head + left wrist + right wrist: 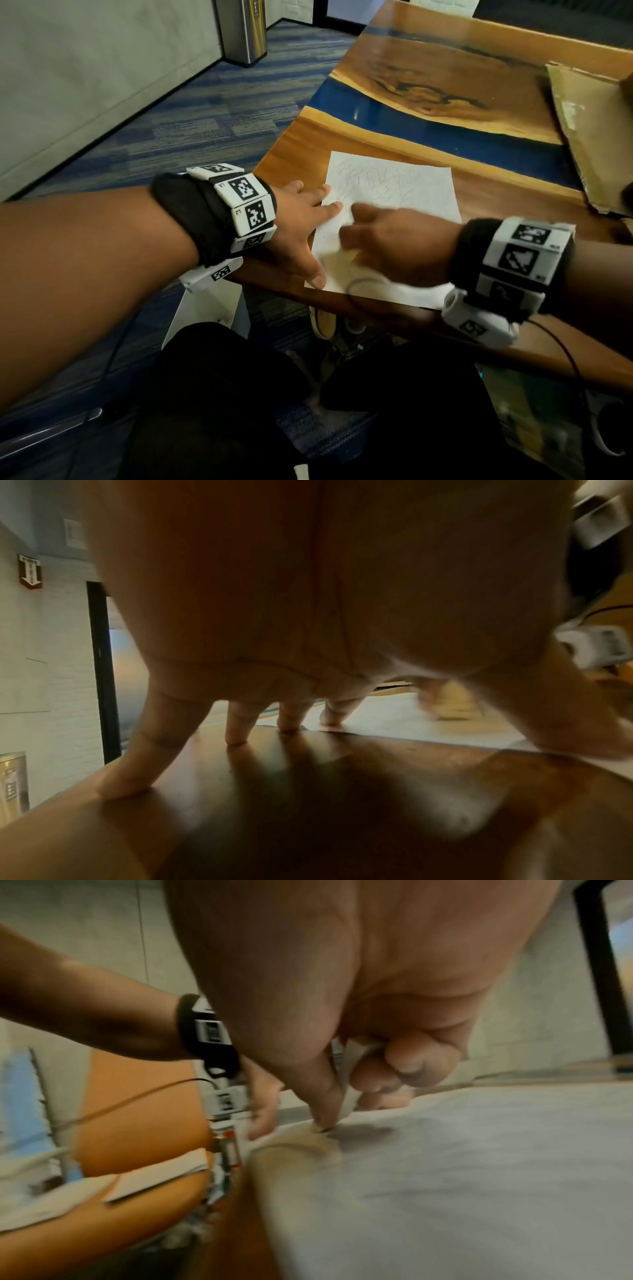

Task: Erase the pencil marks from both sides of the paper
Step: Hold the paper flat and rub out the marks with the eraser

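A white sheet of paper was seen lying flat near the front corner of the wooden table, its far half covered with grey pencil scribbles toward 12 o'clock in the head view. The left hand was spread wide at the sheet's 9 o'clock edge, fingers straight, the thumb and at least the index fingertip pressed on the paper while the outer fingers were planted on bare wood. The right hand was held over the middle of the sheet, blurred by motion, its fingers curled round a small pale eraser, which was pinched against the thumb and set down on the paper's surface. A ripple in the paper could be made out just beside that hand in the right wrist view. A flattened piece of cardboard was lying at about 2 o'clock, well apart from the sheet. A metal bin was standing on the carpet at 11 o'clock.
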{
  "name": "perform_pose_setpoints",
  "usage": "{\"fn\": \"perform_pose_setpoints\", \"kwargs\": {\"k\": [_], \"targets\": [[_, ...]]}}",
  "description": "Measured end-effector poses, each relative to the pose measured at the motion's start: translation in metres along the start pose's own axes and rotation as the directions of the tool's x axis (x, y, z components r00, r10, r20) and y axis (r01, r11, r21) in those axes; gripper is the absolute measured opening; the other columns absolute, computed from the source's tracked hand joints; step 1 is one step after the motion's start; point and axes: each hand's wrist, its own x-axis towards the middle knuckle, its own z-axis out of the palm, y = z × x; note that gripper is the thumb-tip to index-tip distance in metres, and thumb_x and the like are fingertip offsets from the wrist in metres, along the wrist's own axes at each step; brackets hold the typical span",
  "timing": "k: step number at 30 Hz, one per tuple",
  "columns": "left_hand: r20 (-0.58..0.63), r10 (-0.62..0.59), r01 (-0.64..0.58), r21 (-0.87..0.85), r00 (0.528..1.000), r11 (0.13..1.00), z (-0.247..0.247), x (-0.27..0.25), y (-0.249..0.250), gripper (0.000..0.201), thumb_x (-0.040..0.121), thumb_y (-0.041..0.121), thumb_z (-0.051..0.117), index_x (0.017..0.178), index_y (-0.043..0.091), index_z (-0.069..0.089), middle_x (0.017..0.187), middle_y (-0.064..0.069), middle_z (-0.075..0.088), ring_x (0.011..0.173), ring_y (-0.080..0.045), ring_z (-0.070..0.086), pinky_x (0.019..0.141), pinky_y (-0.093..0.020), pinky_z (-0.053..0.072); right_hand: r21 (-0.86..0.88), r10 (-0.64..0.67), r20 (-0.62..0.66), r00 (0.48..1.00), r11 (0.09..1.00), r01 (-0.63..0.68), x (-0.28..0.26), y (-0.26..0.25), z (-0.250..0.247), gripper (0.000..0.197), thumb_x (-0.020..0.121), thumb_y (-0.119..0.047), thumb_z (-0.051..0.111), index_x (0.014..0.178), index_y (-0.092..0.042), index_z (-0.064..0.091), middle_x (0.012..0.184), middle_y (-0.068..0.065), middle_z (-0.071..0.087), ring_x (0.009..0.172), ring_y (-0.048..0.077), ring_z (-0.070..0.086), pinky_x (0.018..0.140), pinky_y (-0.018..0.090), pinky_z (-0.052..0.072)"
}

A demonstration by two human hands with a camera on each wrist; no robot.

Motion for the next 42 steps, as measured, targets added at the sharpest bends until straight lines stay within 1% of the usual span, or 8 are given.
{"fn": "perform_pose_setpoints", "kwargs": {"k": [7, 12, 16, 20, 25, 34, 38, 42], "targets": [[-0.006, 0.003, -0.003, 0.007, 1.0, 1.0, 0.0, 0.0, 0.001, 0.14, 0.053, 0.094, 0.058, 0.156, 0.036, -0.017, 0.167, 0.003, -0.02, 0.152, -0.042, -0.007, 0.116, -0.064, 0.018, -0.006, 0.185, -0.032, 0.982, 0.983, -0.185, 0.016, 0.033, -0.005, 0.027, 0.1, -0.028, 0.052, 0.126, -0.021, 0.053, 0.108, -0.002, 0.042, 0.08, 0.013, 0.052, 0.069, 0.029, 0.044], [0.007, 0.007, -0.006, -0.025, 1.0, 1.0, -0.001, 0.001, -0.002, 0.142, 0.046, 0.097, 0.057, 0.157, 0.039, -0.011, 0.167, 0.006, -0.02, 0.153, -0.039, -0.007, 0.115, -0.066, 0.019, 0.039, -0.088, 0.01, 0.996, 0.995, 0.087, 0.012, 0.003, 0.002, 0.025, 0.1, -0.03, 0.053, 0.124, -0.023, 0.052, 0.109, -0.008, 0.036, 0.088, 0.016, 0.054, 0.077, 0.03, 0.05], [-0.012, -0.007, 0.007, 0.0, 1.0, 1.0, -0.002, -0.001, 0.001, 0.139, 0.052, 0.094, 0.059, 0.157, 0.038, -0.013, 0.167, 0.006, -0.017, 0.153, -0.039, -0.004, 0.114, -0.066, 0.02, -0.019, 0.199, -0.053, 0.979, 0.98, -0.2, 0.024, 0.039, -0.005, 0.026, 0.101, -0.03, 0.05, 0.125, -0.022, 0.051, 0.113, -0.001, 0.045, 0.085, 0.016, 0.053, 0.073, 0.031, 0.049], [0.005, 0.005, -0.005, -0.033, 1.0, 0.999, -0.003, -0.001, -0.002, 0.139, 0.047, 0.095, 0.061, 0.156, 0.042, -0.006, 0.167, 0.007, -0.016, 0.153, -0.039, -0.006, 0.114, -0.066, 0.019, 0.033, -0.088, -0.003, 0.996, 0.996, 0.088, 0.016, -0.001, 0.003, 0.026, 0.1, -0.03, 0.053, 0.125, -0.023, 0.05, 0.112, -0.008, 0.035, 0.084, 0.014, 0.052, 0.074, 0.029, 0.048], [-0.024, -0.013, 0.013, -0.01, 1.0, 1.0, -0.003, -0.002, 0.003, 0.138, 0.054, 0.092, 0.063, 0.158, 0.037, -0.01, 0.168, 0.006, -0.016, 0.153, -0.038, -0.004, 0.116, -0.063, 0.018, -0.047, 0.241, -0.056, 0.969, 0.969, -0.244, 0.03, 0.045, -0.006, 0.029, 0.099, -0.026, 0.053, 0.127, -0.018, 0.052, 0.111, 0.002, 0.046, 0.088, 0.019, 0.055, 0.074, 0.034, 0.053], [-0.039, 0.001, -0.002, -0.017, 0.999, 1.0, -0.002, -0.004, 0.002, 0.135, 0.056, 0.091, 0.063, 0.158, 0.039, -0.007, 0.166, 0.008, -0.023, 0.153, -0.037, -0.002, 0.116, -0.061, 0.021, -0.02, 0.288, -0.06, 0.956, 0.957, -0.29, 0.041, 0.042, -0.007, 0.028, 0.1, -0.028, 0.051, 0.125, -0.015, 0.055, 0.113, 0.004, 0.051, 0.089, 0.018, 0.055, 0.074, 0.032, 0.048], [-0.039, 0.013, -0.015, -0.053, 0.999, 0.998, -0.003, -0.005, 0.0, 0.134, 0.053, 0.09, 0.066, 0.157, 0.04, -0.003, 0.165, 0.009, -0.024, 0.153, -0.038, -0.001, 0.116, -0.061, 0.022, 0.058, 0.032, -0.033, 0.999, 0.998, -0.03, 0.031, 0.01, 0.002, 0.032, 0.1, -0.027, 0.053, 0.131, -0.021, 0.051, 0.109, -0.004, 0.044, 0.084, 0.014, 0.052, 0.073, 0.028, 0.044], [-0.02, -0.002, 0.002, -0.016, 1.0, 1.0, -0.006, -0.005, 0.005, 0.136, 0.058, 0.088, 0.064, 0.159, 0.036, -0.01, 0.167, 0.01, -0.017, 0.153, -0.038, -0.004, 0.118, -0.059, 0.017, -0.032, 0.271, -0.062, 0.961, 0.961, -0.273, 0.037, 0.04, -0.007, 0.028, 0.1, -0.027, 0.051, 0.126, -0.016, 0.054, 0.111, 0.001, 0.048, 0.085, 0.018, 0.054, 0.072, 0.031, 0.048]]}}
